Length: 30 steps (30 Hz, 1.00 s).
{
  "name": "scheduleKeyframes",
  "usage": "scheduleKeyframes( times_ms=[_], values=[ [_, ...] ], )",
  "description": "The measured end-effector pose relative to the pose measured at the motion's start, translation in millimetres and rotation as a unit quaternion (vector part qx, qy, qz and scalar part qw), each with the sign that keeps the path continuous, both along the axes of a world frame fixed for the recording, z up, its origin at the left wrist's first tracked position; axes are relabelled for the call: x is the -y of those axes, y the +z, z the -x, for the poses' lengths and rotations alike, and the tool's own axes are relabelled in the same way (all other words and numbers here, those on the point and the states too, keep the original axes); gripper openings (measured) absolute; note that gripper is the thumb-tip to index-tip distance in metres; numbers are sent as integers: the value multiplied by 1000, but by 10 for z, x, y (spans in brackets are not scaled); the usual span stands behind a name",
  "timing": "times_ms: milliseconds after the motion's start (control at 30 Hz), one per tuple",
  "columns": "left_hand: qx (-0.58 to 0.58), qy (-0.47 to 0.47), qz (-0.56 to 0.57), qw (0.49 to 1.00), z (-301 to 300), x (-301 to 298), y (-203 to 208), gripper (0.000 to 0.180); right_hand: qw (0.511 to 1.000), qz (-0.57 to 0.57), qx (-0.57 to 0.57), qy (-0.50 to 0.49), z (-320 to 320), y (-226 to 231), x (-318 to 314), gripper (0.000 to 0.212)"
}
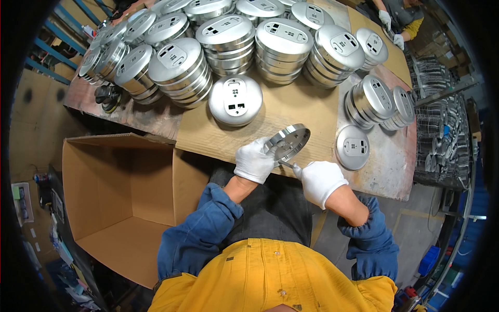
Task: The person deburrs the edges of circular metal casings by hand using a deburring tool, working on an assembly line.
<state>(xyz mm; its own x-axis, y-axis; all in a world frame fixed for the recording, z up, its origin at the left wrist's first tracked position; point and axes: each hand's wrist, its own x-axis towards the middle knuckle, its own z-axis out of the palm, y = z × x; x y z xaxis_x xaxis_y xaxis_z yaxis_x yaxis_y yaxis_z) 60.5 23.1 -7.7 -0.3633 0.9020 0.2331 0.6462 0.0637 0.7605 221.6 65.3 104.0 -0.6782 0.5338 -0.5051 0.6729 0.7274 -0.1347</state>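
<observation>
In my gloved left hand is a round metal cover, gripped at its near left edge and tilted so that its shiny hollow side and rim show. My right hand, also in a white glove, is closed round a slim grey tool whose tip reaches the cover's lower edge; its exact kind is hard to make out. Just beyond, a single silver round cover with oval cutout plate lies on the cardboard sheet. Another such cover rests to the right of my hands.
Stacks of silver covers crowd the table's far side, with shorter stacks at right. A black power tool sits at left. An open cardboard box stands below left. Metal parts fill a rack; a co-worker's gloved hands show far right.
</observation>
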Motion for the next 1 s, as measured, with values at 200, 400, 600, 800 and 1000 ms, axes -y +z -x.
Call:
scheduleKeyframes(
  times_ms=[200,400,600,800,1000],
  values=[
    [112,51,-24,992,40,-39,-309,18,995,-68,-49,-48,-196,-395,473,49],
    [173,79,4,982,50,-37,-350,22,945,-219,-214,-116,-407,-1263,814,52],
    [401,104,87,906,-32,22,-165,27,734,-96,-559,-374,-340,-1370,641,76],
    [519,46,40,852,-104,101,10,36,537,153,-601,-572,-30,-841,321,71],
    [496,-38,95,862,329,32,169,42,603,136,-610,-496,-154,-820,-13,55]
  ],
)
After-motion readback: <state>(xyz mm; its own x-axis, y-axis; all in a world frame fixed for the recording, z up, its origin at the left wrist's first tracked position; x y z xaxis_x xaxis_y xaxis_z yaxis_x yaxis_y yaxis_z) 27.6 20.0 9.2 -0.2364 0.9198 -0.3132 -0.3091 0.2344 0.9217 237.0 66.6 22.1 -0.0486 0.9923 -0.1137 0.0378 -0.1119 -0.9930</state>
